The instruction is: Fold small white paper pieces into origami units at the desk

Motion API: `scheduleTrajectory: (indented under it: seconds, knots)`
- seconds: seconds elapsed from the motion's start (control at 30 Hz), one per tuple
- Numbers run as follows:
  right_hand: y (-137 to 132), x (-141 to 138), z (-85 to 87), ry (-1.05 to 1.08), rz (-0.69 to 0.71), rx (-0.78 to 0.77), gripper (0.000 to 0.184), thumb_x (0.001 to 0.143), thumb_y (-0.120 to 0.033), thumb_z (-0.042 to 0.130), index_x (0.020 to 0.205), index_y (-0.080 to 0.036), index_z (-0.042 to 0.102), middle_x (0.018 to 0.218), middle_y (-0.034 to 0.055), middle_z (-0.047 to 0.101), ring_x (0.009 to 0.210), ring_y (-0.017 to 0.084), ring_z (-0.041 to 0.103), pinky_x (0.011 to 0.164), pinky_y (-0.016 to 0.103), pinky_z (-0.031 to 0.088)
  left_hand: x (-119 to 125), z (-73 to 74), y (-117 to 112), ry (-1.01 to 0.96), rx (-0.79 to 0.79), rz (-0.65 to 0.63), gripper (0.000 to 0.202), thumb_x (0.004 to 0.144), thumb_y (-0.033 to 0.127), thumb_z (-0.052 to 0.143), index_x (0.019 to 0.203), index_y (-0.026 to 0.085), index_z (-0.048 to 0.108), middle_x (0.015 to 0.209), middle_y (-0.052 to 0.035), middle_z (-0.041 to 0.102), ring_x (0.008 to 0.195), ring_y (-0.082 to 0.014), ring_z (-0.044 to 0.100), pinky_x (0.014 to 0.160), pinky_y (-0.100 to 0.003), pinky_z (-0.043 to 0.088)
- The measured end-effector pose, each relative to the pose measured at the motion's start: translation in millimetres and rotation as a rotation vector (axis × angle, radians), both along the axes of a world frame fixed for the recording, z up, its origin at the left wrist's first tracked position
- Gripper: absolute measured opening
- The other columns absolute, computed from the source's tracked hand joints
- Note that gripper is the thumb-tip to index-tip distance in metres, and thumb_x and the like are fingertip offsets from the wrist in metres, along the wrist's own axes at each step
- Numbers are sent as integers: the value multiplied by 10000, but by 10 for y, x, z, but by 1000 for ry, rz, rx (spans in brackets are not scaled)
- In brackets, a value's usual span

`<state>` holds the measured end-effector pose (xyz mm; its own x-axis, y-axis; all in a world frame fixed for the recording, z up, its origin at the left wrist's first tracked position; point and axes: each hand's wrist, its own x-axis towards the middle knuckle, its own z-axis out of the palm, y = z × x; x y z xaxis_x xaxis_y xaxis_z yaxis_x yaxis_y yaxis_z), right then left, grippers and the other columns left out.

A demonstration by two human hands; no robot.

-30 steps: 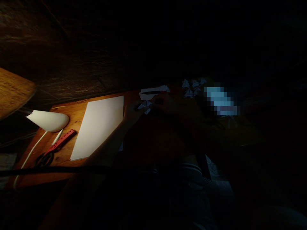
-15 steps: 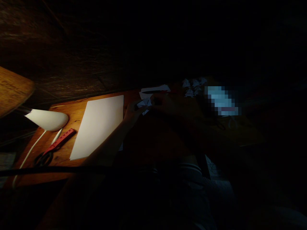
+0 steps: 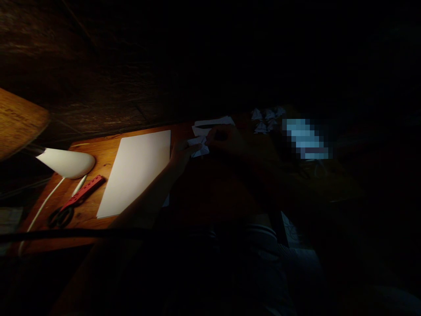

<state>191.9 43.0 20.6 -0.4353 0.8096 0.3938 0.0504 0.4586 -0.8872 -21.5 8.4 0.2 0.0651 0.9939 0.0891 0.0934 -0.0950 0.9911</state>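
Between my hands is a small piece of folded white paper (image 3: 199, 148), creased and lifted over the dark middle of the wooden table. My left hand (image 3: 180, 151) pinches its left side. My right hand (image 3: 225, 137) is closed at its upper right edge, thumb and finger meeting on the paper. Just behind lie flat white paper pieces (image 3: 213, 123), partly covered by my right hand. Several folded paper shapes (image 3: 261, 120) sit further right, dim in the shadow.
A stack of white sheets (image 3: 138, 171) lies left of my hands. Beyond it are red-cased scissors (image 3: 80, 193), a white pen-like object (image 3: 79, 185) and a white lamp (image 3: 67, 163) with its cord. A blurred bright screen (image 3: 305, 138) stands at the right. A dark cable (image 3: 66, 235) crosses the lower left.
My right hand has come up and its fingers have closed on the paper's upper right edge. The folded paper has turned a little in my left hand.
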Motion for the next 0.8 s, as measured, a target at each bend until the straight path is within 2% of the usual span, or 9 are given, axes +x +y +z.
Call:
scheduleTrajectory:
  seconds: [0.17,0.27,0.4,0.6,0.7,0.8]
  knots:
    - [5,-21,-45,-1,-22,35,336,804,-498,837,814,-200,682,875,46,751,830,190,662,815,353,566,26,29,-10,-58,-7,-13,332,694,446,895,746,146,761,673,-48,752,611,-176,709,561,-259,572]
    - [20,-37,-79,15,-18,60,330,818,-487,831,793,-195,680,837,38,736,805,179,652,796,337,557,52,55,-22,-105,-15,-1,314,655,410,896,713,136,754,664,-55,754,579,-150,678,540,-233,545]
    - [18,-51,-97,33,-16,75,286,814,-439,828,792,-190,690,831,30,737,794,164,648,781,311,545,51,49,-27,-138,-32,9,261,630,348,869,728,129,767,704,-67,778,584,-153,673,546,-239,548]
    - [-24,-42,-55,-15,-5,87,245,854,-410,792,823,-175,731,843,46,763,795,175,668,743,302,531,16,-10,10,-73,-67,44,175,650,273,840,749,144,775,695,-47,764,615,-169,681,554,-248,537]
    - [-43,-23,-24,-73,-29,147,192,867,-357,775,838,-170,746,846,45,757,789,173,653,726,299,513,16,-1,15,-63,-61,63,194,611,277,848,725,151,755,688,-31,750,625,-164,671,590,-256,538]
    - [-70,1,10,-139,-93,273,153,892,-331,760,877,-180,770,910,50,746,828,180,642,750,312,499,18,27,9,-39,-72,42,232,620,314,844,740,144,743,695,-33,728,647,-170,664,633,-282,533]
